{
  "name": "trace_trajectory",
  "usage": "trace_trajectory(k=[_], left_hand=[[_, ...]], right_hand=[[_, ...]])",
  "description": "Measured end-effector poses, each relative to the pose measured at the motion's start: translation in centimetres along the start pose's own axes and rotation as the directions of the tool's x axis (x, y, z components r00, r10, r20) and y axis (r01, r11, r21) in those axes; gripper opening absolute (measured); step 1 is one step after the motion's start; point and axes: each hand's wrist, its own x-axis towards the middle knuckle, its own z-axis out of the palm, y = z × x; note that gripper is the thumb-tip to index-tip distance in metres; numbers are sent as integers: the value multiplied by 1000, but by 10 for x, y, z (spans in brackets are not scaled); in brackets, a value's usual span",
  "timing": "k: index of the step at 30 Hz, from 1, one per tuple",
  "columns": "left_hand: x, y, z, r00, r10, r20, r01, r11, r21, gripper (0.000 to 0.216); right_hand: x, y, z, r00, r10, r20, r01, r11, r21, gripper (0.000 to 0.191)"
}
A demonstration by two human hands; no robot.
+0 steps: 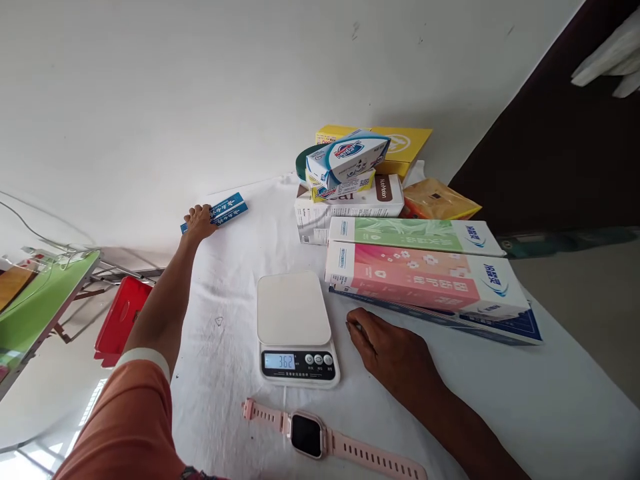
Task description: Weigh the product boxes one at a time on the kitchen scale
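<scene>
The pink watch (320, 437) strap runs off the bottom edge; the scale (295, 327) button labels (tiny) stay unreadable

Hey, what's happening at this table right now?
A person sits at a white-covered table. Their left hand is stretched to the far edge, on a small blue box. Their right hand rests flat on the cloth beside a kitchen scale, whose platform is bare though the display shows digits. A pink smartwatch lies in front of the scale. Long green and pink boxes and a pile of smaller packages sit further back on the right.
</scene>
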Motion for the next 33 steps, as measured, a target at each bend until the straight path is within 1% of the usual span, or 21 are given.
trace_trajectory(k=[3, 5, 7, 9, 12, 14, 17, 19, 21, 23, 25, 29, 33], left_hand=[[-16, -8, -7, 999, 39, 0, -39, 999, -23, 63], [-33, -14, -13, 999, 37, -13, -37, 998, -49, 61], [-57, -18, -19, 998, 36, -43, -39, 996, -82, 60], [-84, -21, -26, 995, 71, -72, -79, 991, -111, 59], [-131, -20, -40, 974, 202, -105, -213, 971, -109, 58], [-165, -14, -49, 941, 315, -125, -327, 941, -91, 58], [-214, 3, -61, 869, 477, -130, -489, 868, -87, 57], [-242, 17, -64, 819, 563, -107, -573, 811, -115, 56], [-262, 32, -63, 765, 639, -77, -642, 750, -158, 55], [-274, 46, -58, 721, 691, -51, -686, 702, -191, 54], [-279, 58, -51, 702, 711, -31, -700, 683, -208, 53], [-278, 72, -44, 712, 702, -5, -683, 692, -234, 54], [-276, 73, -48, 728, 685, -26, -664, 696, -274, 60]], right_hand=[[-2, 0, 1, 1000, 11, 16, -11, 1000, 2, 28], [-3, 0, 1, 999, 27, 48, -27, 1000, 5, 28], [-3, -1, 0, 993, 59, 100, -60, 998, 8, 28], [-3, -2, 0, 979, 105, 175, -109, 994, 12, 28], [0, -4, -3, 950, 160, 268, -168, 986, 7, 28], [2, -7, -5, 935, 184, 305, -193, 981, -1, 28], [7, -11, -11, 914, 206, 351, -217, 976, -7, 27], [9, -13, -15, 903, 209, 375, -226, 974, 2, 26], [11, -15, -19, 899, 205, 387, -228, 973, 15, 25], [12, -16, -24, 895, 201, 398, -228, 973, 23, 23], [13, -18, -29, 888, 203, 412, -235, 972, 27, 22], [15, -19, -33, 877, 218, 429, -258, 965, 37, 21], [15, -18, -32, 876, 213, 434, -256, 966, 42, 21]])
